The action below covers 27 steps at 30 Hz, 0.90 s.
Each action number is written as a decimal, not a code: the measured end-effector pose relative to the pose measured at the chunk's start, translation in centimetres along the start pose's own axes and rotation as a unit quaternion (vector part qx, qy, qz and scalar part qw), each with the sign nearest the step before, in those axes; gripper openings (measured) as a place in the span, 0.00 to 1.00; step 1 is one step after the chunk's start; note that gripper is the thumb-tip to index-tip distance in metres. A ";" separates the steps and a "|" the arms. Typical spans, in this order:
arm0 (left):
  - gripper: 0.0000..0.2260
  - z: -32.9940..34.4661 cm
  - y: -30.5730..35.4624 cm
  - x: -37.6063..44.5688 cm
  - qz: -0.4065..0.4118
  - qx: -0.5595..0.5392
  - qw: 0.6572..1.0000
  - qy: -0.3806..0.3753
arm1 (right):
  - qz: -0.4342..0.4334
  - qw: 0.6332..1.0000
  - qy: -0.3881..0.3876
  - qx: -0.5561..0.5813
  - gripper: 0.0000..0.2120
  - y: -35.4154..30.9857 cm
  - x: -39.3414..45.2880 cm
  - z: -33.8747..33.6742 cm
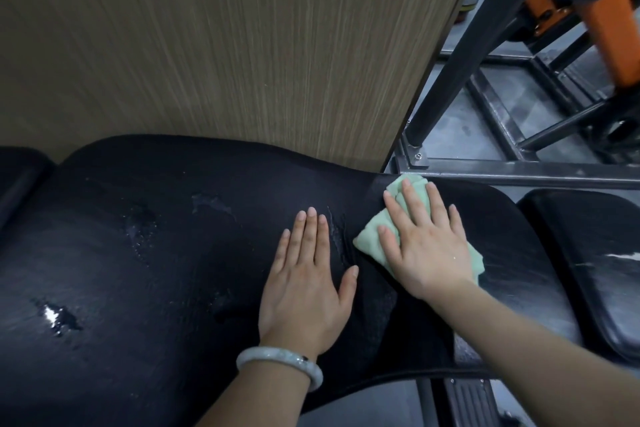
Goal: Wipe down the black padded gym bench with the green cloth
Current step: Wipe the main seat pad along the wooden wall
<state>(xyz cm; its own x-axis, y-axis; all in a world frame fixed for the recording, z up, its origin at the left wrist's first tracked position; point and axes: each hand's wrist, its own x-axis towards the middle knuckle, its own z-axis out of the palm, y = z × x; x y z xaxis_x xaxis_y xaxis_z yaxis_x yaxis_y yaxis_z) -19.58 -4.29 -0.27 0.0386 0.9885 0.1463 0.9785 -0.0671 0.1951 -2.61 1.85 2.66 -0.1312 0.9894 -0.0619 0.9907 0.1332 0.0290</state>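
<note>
Right hand [427,246]: flat, fingers straight and spread, pressing down on the green cloth [372,239]; nothing is pinched or curled round.
Green cloth: folded, pale green, lying on the bench pad near its far edge, towards the narrower right part; its corners show beyond the fingers.
Left hand [306,274]: flat on the black padded gym bench [145,274] just beside the cloth, fingers straight and together, thumb out, holding nothing.
Bangle [280,366]: pale, stone-like, on the left wrist.
Bench pad: wet patches and droplets across the left part and between the two hands.
Neighbouring pad [595,253]: black, to the right.
Wood-grain panel [225,45]: stands behind the bench.
Metal frame [519,172]: black with orange parts, at the upper right.
</note>
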 end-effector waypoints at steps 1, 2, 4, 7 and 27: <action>0.33 0.0 0.1 0.0 -0.003 0.004 1.000 0.000 | 0.004 1.000 0.000 0.000 0.38 0.0 0.5 -0.1; 0.33 0.0 0.1 0.0 -0.006 0.007 1.000 0.001 | 0.008 1.000 0.002 0.000 0.38 0.0 1.1 -0.2; 0.33 0.0 0.1 0.0 -0.007 0.009 1.000 0.006 | 0.013 1.000 0.001 0.003 0.39 -0.2 2.1 -0.3; 0.33 0.0 0.1 0.1 -0.005 0.008 1.000 0.008 | 0.011 1.000 -0.010 -0.004 0.38 -0.4 3.4 -0.3; 0.33 0.0 -0.1 0.1 0.003 0.007 1.000 -0.006 | -0.040 0.997 0.070 -0.013 0.33 0.8 -5.7 0.9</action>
<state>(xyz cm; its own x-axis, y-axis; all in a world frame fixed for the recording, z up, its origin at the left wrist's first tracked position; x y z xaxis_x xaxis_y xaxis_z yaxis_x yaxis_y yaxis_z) -19.67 -4.15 -0.30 0.0472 0.9895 0.1365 0.9811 -0.0716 0.1799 -1.00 -3.68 2.16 -0.2154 0.9736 0.0749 0.9758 0.2116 0.0553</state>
